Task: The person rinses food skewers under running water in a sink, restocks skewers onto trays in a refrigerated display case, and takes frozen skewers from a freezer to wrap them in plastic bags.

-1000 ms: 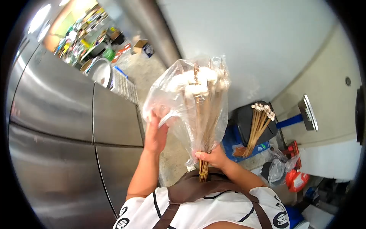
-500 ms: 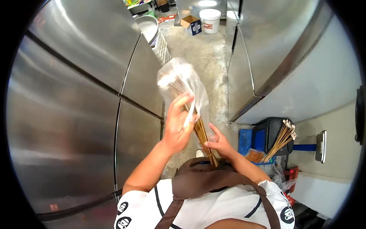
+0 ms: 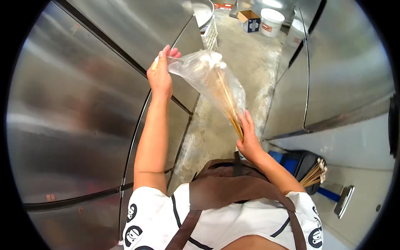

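Note:
A bundle of thin wooden skewers (image 3: pixel 225 93) with whitish lumps at the far ends lies inside a clear plastic bag (image 3: pixel 196 75). My right hand (image 3: pixel 249 139) wraps round the lower ends of the bundle, near the bag's near edge. Up and to the left, my left hand (image 3: pixel 161 77) pinches the far end of the bag and pulls it out taut, away from the lumps. The bundle tilts, its lumpy ends pointing up the aisle.
Steel cabinet doors (image 3: pixel 91 108) line the left, with more steel doors (image 3: pixel 346 62) on the right. Another bunch of skewers (image 3: pixel 316 173) rests on a black container at lower right, beside a blue-armed metal plate (image 3: pixel 344 202). A cardboard box (image 3: pixel 249 21) and white bucket (image 3: pixel 272 23) stand ahead.
My left hand has moved up and left from the bundle, drawing out the bag's end. My right hand has risen with the skewers. The view has turned.

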A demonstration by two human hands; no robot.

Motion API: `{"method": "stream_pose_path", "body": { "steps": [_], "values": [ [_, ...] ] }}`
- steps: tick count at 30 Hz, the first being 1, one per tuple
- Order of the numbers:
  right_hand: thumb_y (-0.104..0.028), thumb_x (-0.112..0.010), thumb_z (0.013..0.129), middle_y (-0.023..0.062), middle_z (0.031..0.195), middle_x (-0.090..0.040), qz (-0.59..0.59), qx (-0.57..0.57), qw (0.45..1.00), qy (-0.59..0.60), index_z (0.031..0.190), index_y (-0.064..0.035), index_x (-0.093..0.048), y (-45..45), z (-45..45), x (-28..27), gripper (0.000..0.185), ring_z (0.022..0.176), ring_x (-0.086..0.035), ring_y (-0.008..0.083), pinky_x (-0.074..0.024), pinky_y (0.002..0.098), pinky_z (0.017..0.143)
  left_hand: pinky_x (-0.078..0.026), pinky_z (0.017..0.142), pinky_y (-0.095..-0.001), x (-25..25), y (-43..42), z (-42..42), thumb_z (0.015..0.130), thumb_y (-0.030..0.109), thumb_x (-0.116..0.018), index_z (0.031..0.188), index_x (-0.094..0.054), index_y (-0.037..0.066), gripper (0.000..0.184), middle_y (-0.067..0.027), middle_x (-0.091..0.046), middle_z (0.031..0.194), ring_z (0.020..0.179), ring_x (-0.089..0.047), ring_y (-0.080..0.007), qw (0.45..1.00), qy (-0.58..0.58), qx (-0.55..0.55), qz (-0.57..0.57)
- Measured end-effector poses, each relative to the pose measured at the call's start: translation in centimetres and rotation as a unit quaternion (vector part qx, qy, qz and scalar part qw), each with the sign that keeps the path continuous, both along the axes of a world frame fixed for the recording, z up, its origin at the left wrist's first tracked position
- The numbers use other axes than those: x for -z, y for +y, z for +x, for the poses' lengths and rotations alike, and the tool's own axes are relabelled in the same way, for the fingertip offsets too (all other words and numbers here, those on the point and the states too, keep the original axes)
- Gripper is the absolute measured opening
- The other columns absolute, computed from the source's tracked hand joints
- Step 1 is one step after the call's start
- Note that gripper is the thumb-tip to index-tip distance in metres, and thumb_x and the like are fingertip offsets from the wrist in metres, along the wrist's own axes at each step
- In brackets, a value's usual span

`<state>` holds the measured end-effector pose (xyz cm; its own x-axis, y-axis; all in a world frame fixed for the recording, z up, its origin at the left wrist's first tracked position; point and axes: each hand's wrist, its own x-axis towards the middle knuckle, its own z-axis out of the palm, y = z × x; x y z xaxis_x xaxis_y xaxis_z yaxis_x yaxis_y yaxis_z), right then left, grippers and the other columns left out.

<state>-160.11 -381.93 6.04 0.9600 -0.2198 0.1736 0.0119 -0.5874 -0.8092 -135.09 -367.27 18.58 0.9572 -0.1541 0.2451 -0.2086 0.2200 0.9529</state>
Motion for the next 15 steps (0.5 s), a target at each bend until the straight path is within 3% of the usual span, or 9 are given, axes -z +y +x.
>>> {"method": "stream_pose_path", "body": {
  "steps": [1,4,6,7,10,12,13,14,15],
  "values": [
    [0.011,-0.050,0.064,0.0201,0.144,-0.016,0.038,0.006,0.999,-0.012,0.138,-0.0084,-0.024,-1.1,0.2,-0.5,0.081,0.134,-0.017,0.0380,-0.0233,0.0413,0.108,-0.041,0.091,-0.0315,-0.3,-0.3,0.3,0.097,0.029,-0.041,0.117,-0.053,-0.007,0.043,-0.0165,-0.060,0.109,0.101,-0.057,-0.0216,1.000,-0.006,-0.008,-0.002],
    [0.011,-0.050,0.064,0.0205,0.144,-0.018,-0.001,0.039,0.997,-0.070,0.138,-0.0069,-0.024,-4.4,0.8,-1.9,0.081,0.134,-0.018,0.0376,-0.0220,0.0416,0.108,-0.045,0.084,-0.0336,-0.8,-2.1,1.1,0.097,0.029,-0.039,0.119,-0.048,-0.009,0.044,-0.0118,-0.064,0.090,0.090,-0.061,-0.0240,0.996,-0.052,-0.058,0.044],
    [0.011,-0.051,0.063,0.0217,0.142,-0.020,-0.005,0.039,0.996,-0.080,0.137,-0.0047,-0.025,-5.7,0.7,-2.2,0.080,0.133,-0.020,0.0380,-0.0214,0.0417,0.108,-0.047,0.081,-0.0348,-1.1,-3.7,0.9,0.097,0.031,-0.040,0.120,-0.046,-0.009,0.046,-0.0050,-0.059,0.070,0.080,-0.062,-0.0233,0.997,-0.050,-0.030,-0.054],
    [0.011,-0.052,0.062,0.0221,0.142,-0.020,-0.001,0.041,0.996,-0.076,0.136,-0.0037,-0.026,-6.3,0.5,-2.3,0.080,0.132,-0.021,0.0392,-0.0231,0.0420,0.107,-0.048,0.079,-0.0362,-1.5,-4.8,0.6,0.097,0.031,-0.040,0.123,-0.043,-0.009,0.048,-0.0002,-0.046,0.061,0.068,-0.059,-0.0189,0.997,-0.029,-0.031,-0.070],
    [0.011,-0.052,0.061,0.0243,0.140,-0.021,-0.030,0.037,0.994,-0.095,0.134,-0.0010,-0.028,-8.8,0.1,-2.2,0.078,0.127,-0.028,0.0401,-0.0269,0.0432,0.104,-0.049,0.075,-0.0367,-2.4,-7.8,0.6,0.097,0.032,-0.038,0.123,-0.042,-0.008,0.048,0.0018,-0.038,0.061,0.060,-0.051,-0.0130,0.992,-0.030,-0.017,-0.125],
    [0.011,-0.052,0.060,0.0238,0.142,-0.018,-0.101,0.124,0.986,-0.036,0.135,-0.0016,-0.025,-10.6,-0.4,-1.8,0.082,0.127,-0.027,0.0408,-0.0249,0.0445,0.104,-0.051,0.070,-0.0370,-3.5,-8.4,2.1,0.098,0.031,-0.036,0.122,-0.042,-0.009,0.047,0.0020,-0.037,0.061,0.057,-0.049,-0.0118,0.987,-0.039,-0.051,-0.150],
    [0.010,-0.054,0.063,0.0251,0.130,-0.039,-0.168,0.164,0.972,-0.014,0.138,-0.0026,-0.021,-11.3,-0.1,-1.9,0.083,0.114,-0.044,0.0355,-0.0358,0.0409,0.096,-0.052,0.066,-0.0374,-4.0,-8.5,2.7,0.098,0.031,-0.034,0.120,-0.043,-0.009,0.046,0.0022,-0.035,0.060,0.055,-0.047,-0.0106,0.981,-0.047,-0.076,-0.174],
    [0.010,-0.054,0.063,0.0251,0.130,-0.039,-0.164,0.157,0.974,-0.011,0.138,-0.0026,-0.021,-12.1,-0.1,-0.9,0.083,0.114,-0.044,0.0355,-0.0358,0.0409,0.096,-0.052,0.066,-0.0374,-4.3,-8.8,2.6,0.098,0.031,-0.034,0.120,-0.043,-0.009,0.046,0.0022,-0.035,0.060,0.055,-0.047,-0.0106,0.981,-0.045,-0.083,-0.169],
    [0.008,-0.055,0.066,0.0231,0.118,-0.048,0.021,0.111,0.986,0.121,0.139,-0.0034,-0.019,-12.7,-0.5,1.0,0.083,0.104,-0.051,0.0312,-0.0404,0.0376,0.089,-0.052,0.068,-0.0373,-4.6,-9.4,2.3,0.098,0.033,-0.033,0.122,-0.042,-0.008,0.048,0.0024,-0.034,0.061,0.055,-0.044,-0.0103,0.987,-0.046,-0.040,-0.146]
  ]
}}
